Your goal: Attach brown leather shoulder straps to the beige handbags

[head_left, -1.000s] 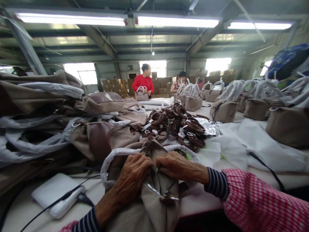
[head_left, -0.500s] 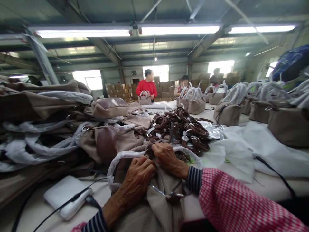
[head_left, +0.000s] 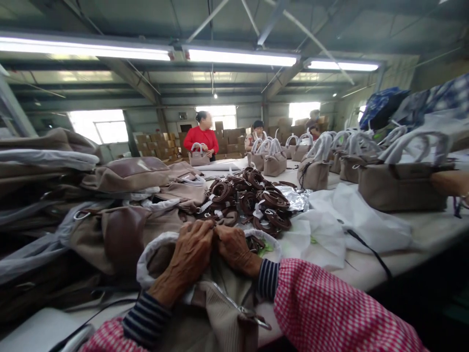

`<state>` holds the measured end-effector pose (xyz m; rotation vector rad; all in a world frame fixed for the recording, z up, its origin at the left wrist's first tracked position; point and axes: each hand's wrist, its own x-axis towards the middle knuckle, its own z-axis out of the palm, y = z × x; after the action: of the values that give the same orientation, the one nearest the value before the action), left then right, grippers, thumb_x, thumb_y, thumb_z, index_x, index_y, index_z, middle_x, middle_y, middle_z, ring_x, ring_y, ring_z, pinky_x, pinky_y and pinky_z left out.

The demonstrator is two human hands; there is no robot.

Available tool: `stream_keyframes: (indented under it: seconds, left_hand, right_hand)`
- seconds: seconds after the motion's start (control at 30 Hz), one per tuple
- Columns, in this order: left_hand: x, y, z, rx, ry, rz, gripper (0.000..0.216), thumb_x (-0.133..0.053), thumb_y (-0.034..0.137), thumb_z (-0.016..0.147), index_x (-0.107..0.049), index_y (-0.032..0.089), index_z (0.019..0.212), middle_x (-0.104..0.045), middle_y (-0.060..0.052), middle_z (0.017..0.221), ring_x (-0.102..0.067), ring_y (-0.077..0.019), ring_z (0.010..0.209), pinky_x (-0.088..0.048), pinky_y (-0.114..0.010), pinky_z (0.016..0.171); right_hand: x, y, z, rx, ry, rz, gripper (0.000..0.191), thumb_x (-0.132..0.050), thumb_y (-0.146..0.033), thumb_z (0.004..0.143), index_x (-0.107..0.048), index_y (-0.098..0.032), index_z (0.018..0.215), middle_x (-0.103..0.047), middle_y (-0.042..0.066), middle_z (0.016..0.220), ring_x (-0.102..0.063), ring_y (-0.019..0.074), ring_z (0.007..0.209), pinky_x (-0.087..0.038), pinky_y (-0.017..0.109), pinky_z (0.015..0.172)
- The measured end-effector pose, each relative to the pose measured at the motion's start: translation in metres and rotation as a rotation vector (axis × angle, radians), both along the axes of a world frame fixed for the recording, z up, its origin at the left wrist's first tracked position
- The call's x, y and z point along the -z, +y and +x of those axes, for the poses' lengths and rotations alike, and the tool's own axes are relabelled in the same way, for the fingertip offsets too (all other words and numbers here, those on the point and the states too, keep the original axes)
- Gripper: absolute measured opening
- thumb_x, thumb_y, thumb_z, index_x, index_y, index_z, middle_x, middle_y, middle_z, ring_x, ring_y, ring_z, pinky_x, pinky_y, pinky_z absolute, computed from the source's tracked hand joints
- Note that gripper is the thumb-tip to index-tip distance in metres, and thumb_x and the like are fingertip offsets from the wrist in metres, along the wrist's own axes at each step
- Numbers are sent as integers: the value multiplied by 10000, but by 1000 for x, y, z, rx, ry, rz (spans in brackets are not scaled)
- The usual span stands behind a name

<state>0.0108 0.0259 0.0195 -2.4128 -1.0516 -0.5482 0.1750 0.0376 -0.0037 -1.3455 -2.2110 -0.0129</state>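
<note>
A taupe handbag (head_left: pixel 230 325) with white-wrapped handles lies in front of me, its metal zipper (head_left: pixel 223 296) partly unzipped toward me. Over its far end, my left hand (head_left: pixel 192 252) is closed on the fabric, the wrapped handle (head_left: pixel 148 259) looping beside it. My right hand (head_left: pixel 236 247) pinches the same edge, and the fingertips of both hands nearly meet. What exactly lies between the fingertips is hidden. Just beyond them is a heap of coiled brown straps (head_left: pixel 252 195) with metal clips.
Piled taupe bags (head_left: pixel 142 234) crowd the left. Finished-looking bags (head_left: pixel 399 188) with wrapped handles stand at right, another person's hand (head_left: pixel 452 183) touching one. White sheeting (head_left: pixel 351 220) and a black cable (head_left: pixel 370 254) lie at right; a white device (head_left: pixel 40 332) sits lower left. A person in red (head_left: pixel 201 139) stands across the table.
The view has turned to the right, bringing another person's hand in at the right edge. My left hand has moved forward along the bag to meet my right hand at its far edge.
</note>
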Motion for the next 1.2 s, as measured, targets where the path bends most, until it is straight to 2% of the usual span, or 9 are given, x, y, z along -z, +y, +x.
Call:
stream_keyframes:
  seconds: [0.13,0.27,0.43,0.57,0.7,0.8,0.87,1.03,1.2]
  left_hand:
    - [6,-2,-8,-119,-79,-101,234,-538,113,969,-728,211,1065,-665,-109,1260,-588,-293,1080,-455,-448,869]
    - [7,0,-10,-145,-116,-162,159,-612,175,954,-761,230,939,-663,-90,1070,-566,-296,1030,-432,-426,815]
    - [18,7,-10,-80,-238,-43,102,-680,208,922,-772,252,923,-669,-81,1255,-523,-317,1181,-459,-441,866]
    - [23,4,-7,-110,-197,38,75,-683,205,925,-755,223,929,-648,-112,1342,-509,-353,1279,-488,-506,964]
    - [21,0,-2,-116,-182,72,128,-643,157,942,-751,219,913,-523,-80,1586,-395,-372,1481,-437,-563,1120]
    - [23,2,-1,-112,-132,52,157,-605,142,961,-744,216,963,-510,-59,1617,-409,-338,1502,-450,-552,1131]
    - [25,4,0,-132,-110,33,154,-602,153,970,-742,211,999,-541,-70,1591,-451,-335,1474,-481,-557,1098]
    - [29,7,4,-130,-65,33,209,-573,99,979,-754,187,1033,-581,-104,1551,-458,-391,1468,-476,-635,1104]
    - [23,4,7,-72,-33,30,294,-518,23,971,-732,146,1133,-615,-131,1486,-494,-368,1422,-473,-620,1113]
  right_hand:
    - [0,-2,0,-33,-6,-4,157,-542,-114,966,-671,-144,1051,-759,119,1056,-704,238,944,-417,313,751]
    - [0,-3,0,-71,-33,-10,177,-549,-79,934,-678,-142,1038,-754,134,1062,-699,240,948,-428,311,763]
    - [-11,-15,8,-123,-36,-43,184,-576,-61,935,-692,-141,1054,-761,104,1058,-700,209,942,-449,284,780]
    - [-26,-33,44,-173,65,-18,147,-617,-103,966,-716,-187,1035,-747,45,1055,-692,172,943,-452,263,819]
    - [-32,-41,113,93,120,51,138,-614,-204,993,-711,-208,895,-723,30,967,-676,187,892,-439,299,814]
    - [-25,-35,162,355,56,16,115,-604,-257,982,-710,-212,976,-721,53,1061,-675,225,987,-443,321,840]
    - [-17,-28,180,407,26,-44,141,-628,-291,953,-692,-203,1042,-709,71,1105,-663,244,1047,-449,329,869]
    - [-4,-12,184,403,33,-111,260,-632,-263,893,-643,-187,1141,-704,84,1144,-654,239,1023,-445,326,858]
    - [-12,-9,182,412,52,-161,170,-684,-260,804,-666,-190,958,-728,83,1031,-631,271,1012,-422,331,803]
